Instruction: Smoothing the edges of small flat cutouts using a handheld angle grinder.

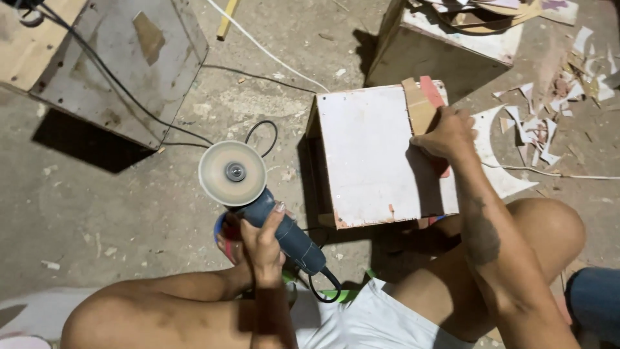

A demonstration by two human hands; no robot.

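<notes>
- Rough, dusty concrete floor (129, 213), littered with chips and offcuts; person sits low on it, bare knees at the bottom of the view.
- Angle grinder (261, 207): blue-grey body, round pale disc (232, 172) facing up toward the camera, held clear of the floor to the left of the work block. Black cord (323, 284) loops from its rear end beside the thigh.
- Left hand (261, 242): fingers wrapped tight around the grinder body just behind the head, full closed grip.
- Right hand (445, 134): fingers curled down over a stack of thin strips (423, 106), tan and red, pressing them flat on the right edge of the block. Closed on the strips; how far the fingers tuck under, cannot tell.
- White box-shaped block (368, 155): stands on the floor between the knees, flat top scuffed, chipped at the lower edge. Grinder sits well apart from the strips, across the block's width.
- Curved white offcut (500, 174) lies on the floor just right of the block, partly under the right forearm.
- Heap of white and pink scraps (542, 129) further right.
- Grey box (123, 64) upper left, with a black cable (129, 97) trailing across it; a second box (445, 39) at the top holds loose cut pieces.
- White cable (271, 55) runs diagonally over the floor between them.
</notes>
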